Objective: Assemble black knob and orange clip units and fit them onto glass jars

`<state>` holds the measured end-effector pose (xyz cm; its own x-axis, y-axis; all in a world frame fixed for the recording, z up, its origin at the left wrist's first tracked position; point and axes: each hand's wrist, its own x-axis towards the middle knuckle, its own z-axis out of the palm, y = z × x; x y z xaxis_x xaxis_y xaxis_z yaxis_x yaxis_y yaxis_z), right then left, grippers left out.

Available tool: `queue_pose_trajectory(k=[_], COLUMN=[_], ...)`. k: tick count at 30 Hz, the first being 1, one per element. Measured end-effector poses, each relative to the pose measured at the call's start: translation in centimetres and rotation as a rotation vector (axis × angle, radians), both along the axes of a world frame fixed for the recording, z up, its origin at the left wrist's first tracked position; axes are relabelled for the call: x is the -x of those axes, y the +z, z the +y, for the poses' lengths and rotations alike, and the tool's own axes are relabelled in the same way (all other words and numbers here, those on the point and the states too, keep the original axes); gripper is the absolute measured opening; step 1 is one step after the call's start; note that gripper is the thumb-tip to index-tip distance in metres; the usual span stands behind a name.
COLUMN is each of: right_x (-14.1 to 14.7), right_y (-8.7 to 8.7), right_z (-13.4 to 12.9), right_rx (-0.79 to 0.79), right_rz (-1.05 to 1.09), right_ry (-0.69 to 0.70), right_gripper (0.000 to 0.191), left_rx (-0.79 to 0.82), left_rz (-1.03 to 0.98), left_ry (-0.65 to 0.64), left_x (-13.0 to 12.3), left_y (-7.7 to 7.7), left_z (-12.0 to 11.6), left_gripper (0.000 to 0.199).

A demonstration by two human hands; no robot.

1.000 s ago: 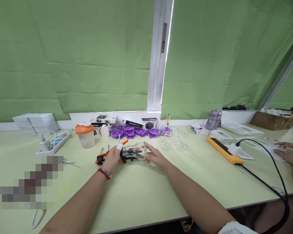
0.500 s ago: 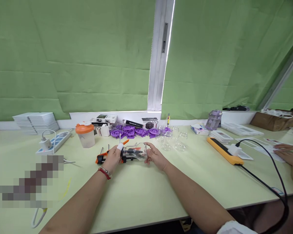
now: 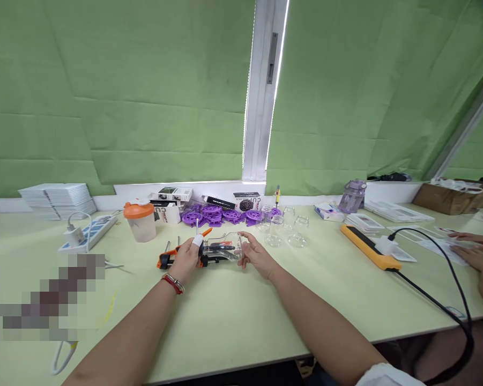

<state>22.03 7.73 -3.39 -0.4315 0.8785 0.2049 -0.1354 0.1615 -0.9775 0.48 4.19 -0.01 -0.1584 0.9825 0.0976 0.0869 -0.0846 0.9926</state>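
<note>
your two bare forearms reach out over the pale green counter point(image 3: 233, 316) and meet near its middle. your left hand point(image 3: 186, 258), with a red bracelet at the wrist and a white wrap on one fingertip, is curled around the orange and black tool point(image 3: 166, 261) that lies on the counter, its handle poking out to the left of your knuckles. your right hand point(image 3: 256, 253) is half open, fingers cupped against the right end of the clear jar point(image 3: 225, 247). the jar lies on its side between your two hands, and the tool's dark front end shows through its wall; whether the jar rests on the counter or is just lifted, you cannot tell.

to the left sit a cup point(image 3: 140, 221) with an orange lid and a power strip point(image 3: 89, 232) with a white plug in it. just beyond your hands stand more clear jars point(image 3: 289, 228), and behind them a heap of purple parts point(image 3: 221, 216) and some small boxes point(image 3: 171, 194) by the wall. far right, a yellow bar point(image 3: 370, 247) with a black cable, a purple bottle point(image 3: 352, 197), and another person's hand point(image 3: 480, 256) flat on papers.
</note>
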Motion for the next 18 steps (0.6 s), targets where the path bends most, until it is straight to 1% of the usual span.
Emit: queue_pose_trajectory(k=[2, 5, 7, 13, 18], right_x=[-0.12, -0.30, -0.35, -0.08, 0.08], right_y=[-0.03, 0.09, 0.20, 0.14, -0.11], right_z=[-0.04, -0.20, -0.29, -0.09, 0.07], right_rx=[-0.009, -0.054, -0.067, -0.050, -0.039], right_rz=[0.014, 0.023, 0.017, -0.003, -0.010], right_ry=[0.037, 0.104, 0.118, 0.009, -0.005], right_gripper=[0.063, 0.068, 0.069, 0.066, 0.063], left_rx=[-0.004, -0.001, 0.001, -0.005, -0.005], left_rz=[-0.014, -0.031, -0.035, -0.029, -0.013], left_ry=[0.001, 0.000, 0.001, -0.010, -0.020], left_x=[0.16, 0.45, 0.51, 0.19, 0.26], left_y=[-0.14, -0.31, -0.30, -0.11, -0.32], left_z=[0.20, 0.46, 0.47, 0.18, 0.24], left_gripper=[0.036, 0.036, 0.035, 0.037, 0.036])
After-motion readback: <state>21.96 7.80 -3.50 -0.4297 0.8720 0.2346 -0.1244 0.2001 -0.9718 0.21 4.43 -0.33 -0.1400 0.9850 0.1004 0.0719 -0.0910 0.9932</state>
